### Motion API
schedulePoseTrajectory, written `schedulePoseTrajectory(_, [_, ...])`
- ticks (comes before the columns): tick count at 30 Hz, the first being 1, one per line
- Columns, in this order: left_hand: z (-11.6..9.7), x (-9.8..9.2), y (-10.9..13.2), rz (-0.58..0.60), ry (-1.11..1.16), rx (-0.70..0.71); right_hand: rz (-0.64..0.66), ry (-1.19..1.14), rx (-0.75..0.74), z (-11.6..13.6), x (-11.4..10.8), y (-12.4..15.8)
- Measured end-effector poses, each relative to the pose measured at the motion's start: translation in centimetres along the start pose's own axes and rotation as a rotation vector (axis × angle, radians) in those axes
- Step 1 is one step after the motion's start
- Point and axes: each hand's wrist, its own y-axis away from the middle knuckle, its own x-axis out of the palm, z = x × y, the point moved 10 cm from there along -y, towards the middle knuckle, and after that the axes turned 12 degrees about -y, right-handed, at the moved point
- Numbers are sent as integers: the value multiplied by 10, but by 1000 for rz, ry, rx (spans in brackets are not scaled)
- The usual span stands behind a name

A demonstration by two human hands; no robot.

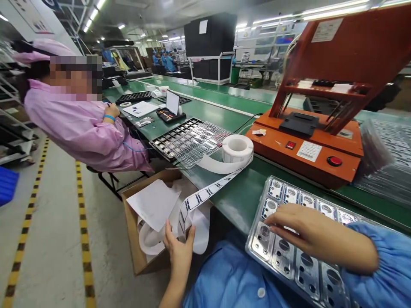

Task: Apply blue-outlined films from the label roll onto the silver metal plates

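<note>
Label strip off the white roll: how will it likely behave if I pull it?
The label strip looks thin and floppy, as it bends down at the left hand. It seems light, being only a narrow band. Pulling might turn or slide the roll, which lies flat with no visible holder.

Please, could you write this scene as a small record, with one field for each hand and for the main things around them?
Left hand: holds the label strip between thumb and fingers
Right hand: over the clear tray, fingertips at a metal plate; grip unclear
Label strip: runs from the white roll on the green table to the left hand
Cardboard box: open, white sheets inside
Orange machine: beyond the clear tray, red button on its front
Other person: seated, in pink
</note>
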Motion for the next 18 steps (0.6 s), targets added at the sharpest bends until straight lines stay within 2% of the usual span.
schedulePoseTrajectory(4, [-2,-6,-13,-1,60,72,51,17,-6,-2,16,-9])
schedulePoseTrajectory(8, [-26,-29,-28,-95,24,202,47,1,-5,-4,20,-11])
schedulePoseTrajectory(11, [-35,-34,-34,-110,15,212,54,-4,14,-9,22,-8])
schedulePoseTrajectory(14, [-33,-32,-38,-129,52,190,61,-11,42,-14,23,-1])
schedulePoseTrajectory(18, [-16,-25,-45,-140,151,115,19,-16,36,-13,16,11])
